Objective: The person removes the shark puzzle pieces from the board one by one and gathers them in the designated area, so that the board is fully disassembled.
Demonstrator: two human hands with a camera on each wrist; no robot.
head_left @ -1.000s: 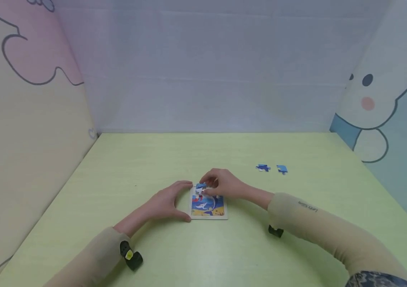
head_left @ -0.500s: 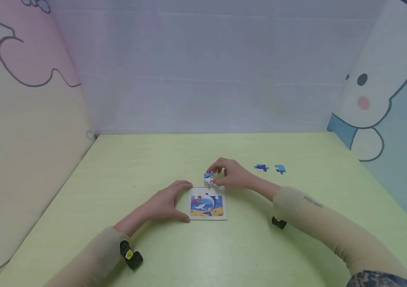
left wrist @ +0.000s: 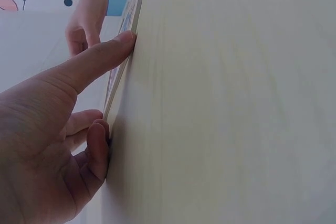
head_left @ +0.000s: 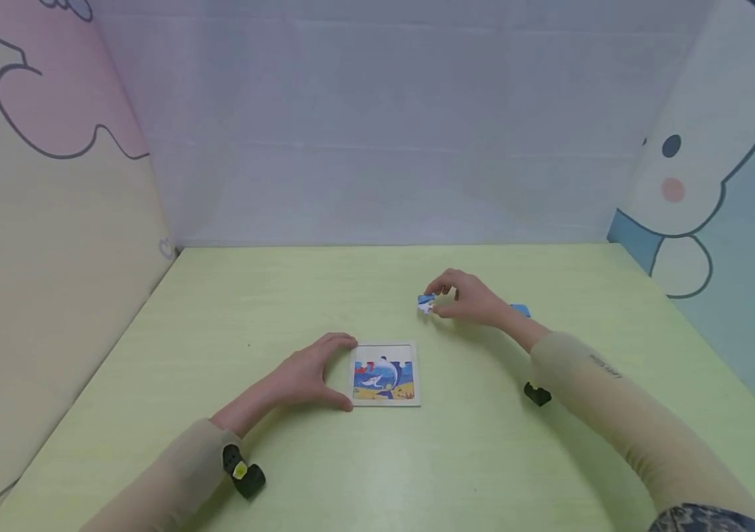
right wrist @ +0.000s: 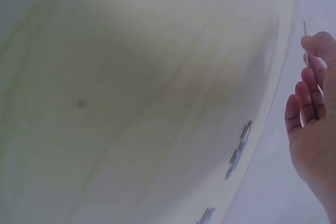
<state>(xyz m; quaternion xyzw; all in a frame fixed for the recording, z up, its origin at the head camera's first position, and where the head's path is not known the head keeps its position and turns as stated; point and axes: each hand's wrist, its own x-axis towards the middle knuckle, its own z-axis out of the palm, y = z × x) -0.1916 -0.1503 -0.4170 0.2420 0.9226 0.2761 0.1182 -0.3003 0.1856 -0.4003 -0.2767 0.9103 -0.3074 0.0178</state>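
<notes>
Between your right fingers [head_left: 441,280], clamped, the puzzle piece [head_left: 425,303] seems light, stiff; hold its edges. Your left fingers [head_left: 336,340], apart, touch the frame [head_left: 384,352].

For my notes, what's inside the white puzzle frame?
The frame holds pieces picturing a dolphin across its lower part; above them, a bare pale strip shows. Whatever lies under the pieces is covered.

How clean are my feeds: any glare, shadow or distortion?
Head view: faint glare on the table, soft shadow below the right sleeve; left wrist: dim, shadow along the puzzle board; right wrist: hazy, table edge bowed, probably lens distortion, loose pieces soft.
</notes>
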